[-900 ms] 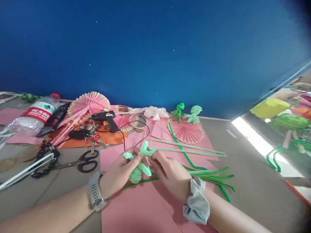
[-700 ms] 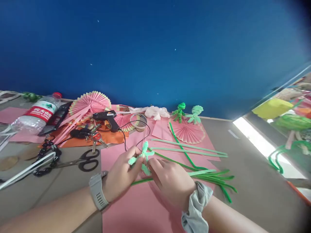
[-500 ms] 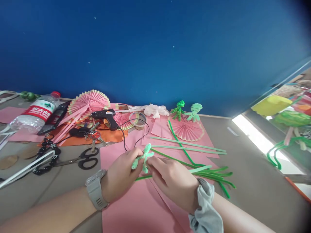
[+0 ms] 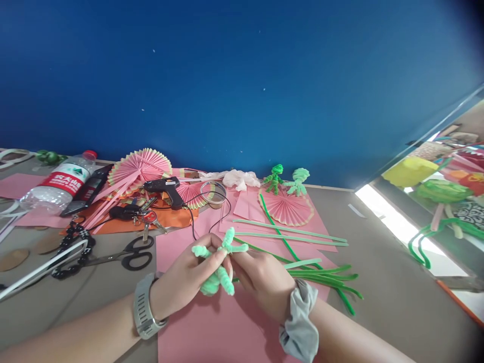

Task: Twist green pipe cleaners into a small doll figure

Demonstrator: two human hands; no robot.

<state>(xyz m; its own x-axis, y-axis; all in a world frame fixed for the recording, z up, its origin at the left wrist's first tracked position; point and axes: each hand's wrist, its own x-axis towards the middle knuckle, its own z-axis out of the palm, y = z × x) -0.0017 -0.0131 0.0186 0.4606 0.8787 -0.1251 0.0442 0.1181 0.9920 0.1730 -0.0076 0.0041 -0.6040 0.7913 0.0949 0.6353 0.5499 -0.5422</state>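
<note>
Between my hands is a pale green pipe-cleaner figure [image 4: 224,279] with short limbs, its rounder end pointing down towards me. My left hand [image 4: 188,275] grips it, the thumb across its middle. My right hand [image 4: 263,276] pinches at the figure's right side; its fingertips are partly hidden. Beneath both hands lie sheets of pink paper [image 4: 212,333]. Close to my right hand are loose light green pipe cleaners [image 4: 291,228] and a bundle of darker green pipe cleaners [image 4: 328,276].
Two finished-looking green pipe-cleaner figures [image 4: 275,179] stand by a pleated pink paper fan [image 4: 289,207]. Leftward lie a black glue gun [image 4: 170,189] with its cord, keys [image 4: 149,218], scissors [image 4: 132,253], a beaded string [image 4: 71,252] and a plastic bottle [image 4: 56,184]. A blue partition [image 4: 242,91] rises behind.
The pipe-cleaner figure has been turned in my hands, so its rounded end and more limbs now show. My left thumb has moved over its middle. The view has shifted slightly.
</note>
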